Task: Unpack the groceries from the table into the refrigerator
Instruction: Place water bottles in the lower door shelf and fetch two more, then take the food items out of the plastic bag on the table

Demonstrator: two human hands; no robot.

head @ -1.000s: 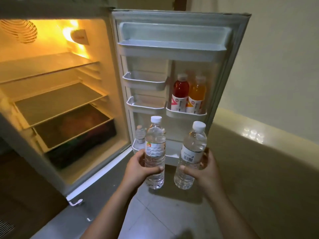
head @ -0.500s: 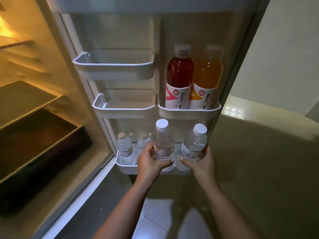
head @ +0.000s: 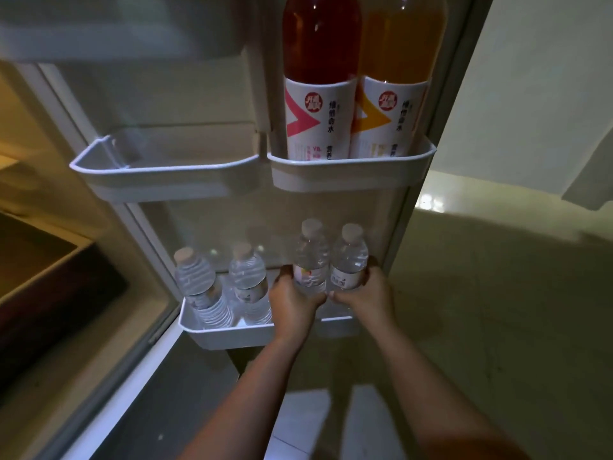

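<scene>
Two water bottles stand side by side, left hand and right hand each gripping one.

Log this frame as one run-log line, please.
step: placing water | left hand: grips left water bottle | right hand: grips right water bottle | target: bottom door bin | bin holds: two bottles

Three white bins are mounted inside the open refrigerator door. In the bottom door bin, four clear water bottles are stood upright. A red drink bottle and an orange drink bottle are held in the upper right bin.
</scene>
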